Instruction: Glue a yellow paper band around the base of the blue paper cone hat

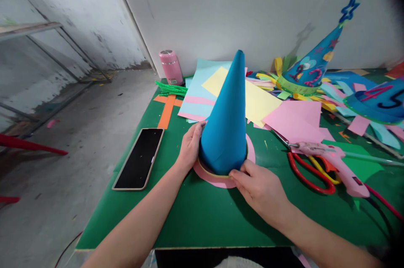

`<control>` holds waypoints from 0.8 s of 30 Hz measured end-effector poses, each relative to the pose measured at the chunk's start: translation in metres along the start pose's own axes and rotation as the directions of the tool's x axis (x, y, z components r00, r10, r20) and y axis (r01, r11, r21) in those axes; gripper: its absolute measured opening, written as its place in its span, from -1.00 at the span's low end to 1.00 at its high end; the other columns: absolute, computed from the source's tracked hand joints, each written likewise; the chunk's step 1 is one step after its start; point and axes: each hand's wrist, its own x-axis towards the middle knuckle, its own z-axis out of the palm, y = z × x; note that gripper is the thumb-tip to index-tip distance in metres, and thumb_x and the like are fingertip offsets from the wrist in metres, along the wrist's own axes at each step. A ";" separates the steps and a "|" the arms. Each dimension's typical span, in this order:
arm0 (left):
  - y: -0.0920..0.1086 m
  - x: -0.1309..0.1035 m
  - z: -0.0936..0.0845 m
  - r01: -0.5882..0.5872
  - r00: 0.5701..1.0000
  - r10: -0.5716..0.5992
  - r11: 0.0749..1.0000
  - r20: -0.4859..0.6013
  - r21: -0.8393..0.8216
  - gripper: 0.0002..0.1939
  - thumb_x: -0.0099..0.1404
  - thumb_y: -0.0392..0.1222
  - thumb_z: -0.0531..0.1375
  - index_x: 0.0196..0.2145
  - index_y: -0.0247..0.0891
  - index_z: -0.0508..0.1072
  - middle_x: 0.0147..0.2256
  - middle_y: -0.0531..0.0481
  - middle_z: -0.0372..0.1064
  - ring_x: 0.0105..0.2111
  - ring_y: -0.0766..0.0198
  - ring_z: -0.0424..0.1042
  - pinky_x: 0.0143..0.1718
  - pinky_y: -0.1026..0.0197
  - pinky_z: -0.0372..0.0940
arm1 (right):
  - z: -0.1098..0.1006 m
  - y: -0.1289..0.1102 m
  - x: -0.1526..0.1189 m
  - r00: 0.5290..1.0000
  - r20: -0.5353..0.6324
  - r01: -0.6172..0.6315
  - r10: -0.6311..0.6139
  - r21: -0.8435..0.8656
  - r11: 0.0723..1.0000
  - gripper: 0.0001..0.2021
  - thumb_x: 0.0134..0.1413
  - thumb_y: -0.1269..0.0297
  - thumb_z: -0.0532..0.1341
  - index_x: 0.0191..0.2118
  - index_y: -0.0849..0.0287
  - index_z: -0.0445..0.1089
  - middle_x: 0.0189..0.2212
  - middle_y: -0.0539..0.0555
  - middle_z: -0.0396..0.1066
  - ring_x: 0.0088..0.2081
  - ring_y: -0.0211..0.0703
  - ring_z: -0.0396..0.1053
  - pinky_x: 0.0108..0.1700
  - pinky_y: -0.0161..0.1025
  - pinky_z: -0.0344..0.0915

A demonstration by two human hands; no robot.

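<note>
A tall blue paper cone hat (225,129) stands upright on the green table, its tip leaning slightly right. Around its base runs a thin yellowish band, and a pink paper ring (217,181) lies flat beneath it. My left hand (190,145) is closed on the left side of the base, its thumb at the upper rim; the fingertips are partly hidden behind the cone. At the front right, my right hand (260,188) pinches the rim between thumb and fingers. Where the ring and cone meet under my fingers is hidden.
A phone (139,158) lies to the left, orange paper strips (167,111) behind it. Further back are a pink bottle (171,67) and coloured paper sheets (202,78). To the right lie red-handled scissors (311,175), a pink glue gun (339,163) and decorated cone hats (312,62).
</note>
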 end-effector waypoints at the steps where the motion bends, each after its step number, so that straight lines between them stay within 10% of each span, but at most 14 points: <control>1: 0.000 0.000 -0.001 -0.010 1.000 0.010 1.000 -0.018 0.016 -0.62 0.28 0.01 -0.09 -0.18 -0.25 0.39 -0.14 -0.07 0.37 -0.13 0.16 0.33 -0.13 0.17 0.22 | 0.000 0.000 0.000 1.000 -0.006 0.001 -0.001 0.003 1.000 -0.77 0.09 0.40 0.02 -0.35 0.15 0.43 -0.52 0.02 0.26 -0.51 -0.31 0.19 -0.50 -0.34 0.02; 10: 0.019 -0.035 -0.032 -0.092 0.983 0.123 0.971 -0.136 0.219 -0.79 0.25 -0.18 0.00 -0.18 -0.23 0.33 -0.18 -0.06 0.30 -0.16 0.21 0.31 -0.14 0.17 0.21 | 0.001 0.005 -0.008 1.000 -0.020 0.014 -0.012 0.142 0.990 -0.76 0.12 0.33 0.03 -0.11 0.16 0.33 -0.39 0.06 0.32 -0.38 -0.28 0.29 -0.39 -0.34 0.18; 18: 0.033 -0.070 -0.028 -0.484 0.875 0.400 0.719 0.274 0.498 -0.79 0.11 -0.38 0.10 -0.26 -0.21 0.34 -0.25 -0.08 0.32 -0.22 0.18 0.33 -0.20 0.13 0.23 | -0.009 0.017 -0.005 0.996 0.037 -0.085 0.080 0.175 0.981 -0.79 0.10 0.35 0.04 -0.16 0.12 0.33 -0.35 0.05 0.30 -0.37 -0.28 0.30 -0.37 -0.35 0.22; 24: 0.025 -0.058 -0.027 -0.096 0.995 0.103 0.902 0.006 0.422 -0.86 0.16 -0.29 0.06 -0.28 -0.23 0.33 -0.28 -0.05 0.31 -0.27 0.21 0.33 -0.28 0.18 0.25 | -0.009 0.018 -0.001 0.995 0.083 -0.075 0.062 0.155 0.985 -0.80 0.12 0.35 0.03 -0.20 0.08 0.35 -0.33 0.04 0.30 -0.35 -0.28 0.30 -0.36 -0.35 0.21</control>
